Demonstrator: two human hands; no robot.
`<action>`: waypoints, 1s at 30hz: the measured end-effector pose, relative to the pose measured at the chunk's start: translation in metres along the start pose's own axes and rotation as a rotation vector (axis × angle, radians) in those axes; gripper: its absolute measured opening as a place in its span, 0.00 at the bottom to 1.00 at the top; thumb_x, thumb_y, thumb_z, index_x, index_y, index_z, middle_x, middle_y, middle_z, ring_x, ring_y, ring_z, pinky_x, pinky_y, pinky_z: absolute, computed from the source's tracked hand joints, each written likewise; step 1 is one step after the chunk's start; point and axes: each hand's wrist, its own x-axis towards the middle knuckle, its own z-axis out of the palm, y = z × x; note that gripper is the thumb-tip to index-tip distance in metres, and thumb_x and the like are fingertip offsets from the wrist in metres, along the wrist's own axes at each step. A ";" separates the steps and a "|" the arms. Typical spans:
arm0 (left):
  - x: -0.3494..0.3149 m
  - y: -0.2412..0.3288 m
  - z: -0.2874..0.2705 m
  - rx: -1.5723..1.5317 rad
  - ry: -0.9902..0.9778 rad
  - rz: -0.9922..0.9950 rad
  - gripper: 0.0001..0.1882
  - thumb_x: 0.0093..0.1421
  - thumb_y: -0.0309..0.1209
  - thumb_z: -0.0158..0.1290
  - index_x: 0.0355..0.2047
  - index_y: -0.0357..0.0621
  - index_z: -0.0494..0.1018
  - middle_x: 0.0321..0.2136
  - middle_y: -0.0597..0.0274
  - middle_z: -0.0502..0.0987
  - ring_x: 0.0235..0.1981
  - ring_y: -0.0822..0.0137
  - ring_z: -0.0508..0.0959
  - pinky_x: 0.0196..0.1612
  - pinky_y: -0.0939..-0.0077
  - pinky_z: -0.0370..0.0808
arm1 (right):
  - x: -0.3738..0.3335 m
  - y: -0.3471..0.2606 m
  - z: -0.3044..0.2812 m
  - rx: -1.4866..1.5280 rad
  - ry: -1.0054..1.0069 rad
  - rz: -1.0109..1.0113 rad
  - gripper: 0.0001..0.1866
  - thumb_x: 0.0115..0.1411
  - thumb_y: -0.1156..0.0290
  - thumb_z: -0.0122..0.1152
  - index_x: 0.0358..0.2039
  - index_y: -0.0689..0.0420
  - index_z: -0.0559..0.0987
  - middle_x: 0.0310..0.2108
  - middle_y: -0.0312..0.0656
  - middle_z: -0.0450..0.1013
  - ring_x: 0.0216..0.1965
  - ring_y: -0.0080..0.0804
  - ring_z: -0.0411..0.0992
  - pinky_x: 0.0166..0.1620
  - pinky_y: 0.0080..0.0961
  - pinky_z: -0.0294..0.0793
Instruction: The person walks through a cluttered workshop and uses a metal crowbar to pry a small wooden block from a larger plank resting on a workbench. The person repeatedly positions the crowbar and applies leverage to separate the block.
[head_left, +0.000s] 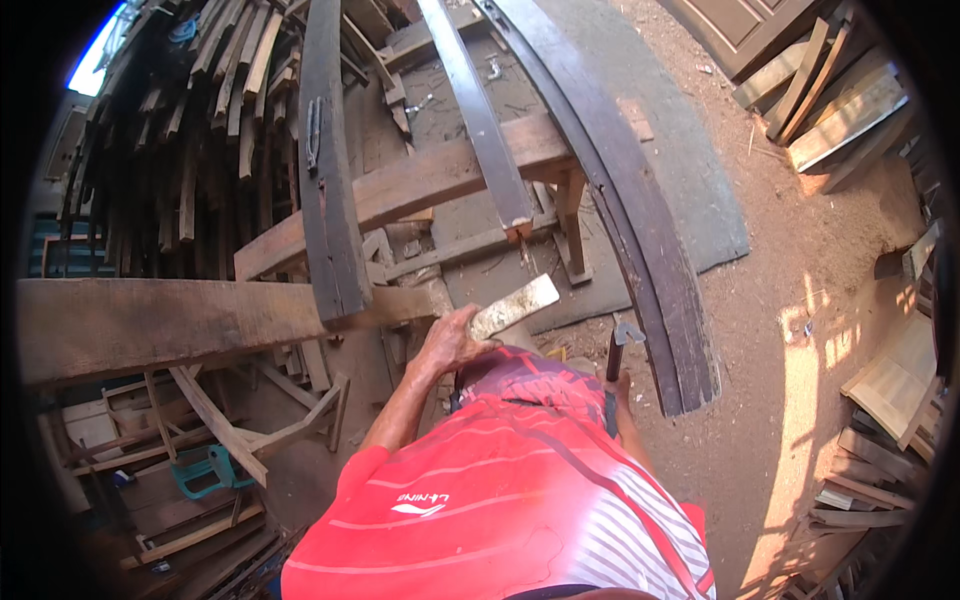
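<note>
My left hand [450,343] clasped the light-looking, stiff block [518,305] sensibly by its end; my right hand [621,386] apparently gripped the hammer [614,354].

I see the block [515,308] as a short, pale rectangular bar, its face stained and scuffed, held at its near end and slanting away to the right. Apart from it on the right, I make out the hammer [615,352], grey head uppermost, dark handle partly hidden below.
</note>
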 end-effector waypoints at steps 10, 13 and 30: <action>-0.008 -0.011 -0.009 -0.094 -0.096 -0.036 0.42 0.49 0.56 0.68 0.55 0.37 0.72 0.47 0.35 0.79 0.51 0.40 0.79 0.53 0.54 0.75 | -0.004 -0.015 0.006 0.063 -0.009 0.037 0.13 0.53 0.64 0.70 0.27 0.62 0.83 0.18 0.32 0.73 0.22 0.20 0.72 0.27 0.29 0.71; -0.008 -0.005 -0.002 -0.108 -0.073 -0.041 0.41 0.49 0.55 0.69 0.54 0.38 0.72 0.45 0.35 0.79 0.50 0.40 0.79 0.52 0.54 0.75 | -0.016 -0.014 0.002 0.188 -0.032 0.084 0.15 0.55 0.64 0.70 0.23 0.63 0.80 0.17 0.32 0.72 0.20 0.21 0.71 0.24 0.29 0.70; -0.007 0.016 0.006 -0.198 0.060 -0.108 0.36 0.49 0.48 0.71 0.51 0.36 0.74 0.40 0.42 0.82 0.44 0.50 0.83 0.49 0.60 0.77 | -0.027 0.034 -0.001 0.167 0.029 0.047 0.24 0.57 0.58 0.70 0.13 0.58 0.74 0.12 0.31 0.67 0.16 0.20 0.65 0.21 0.31 0.62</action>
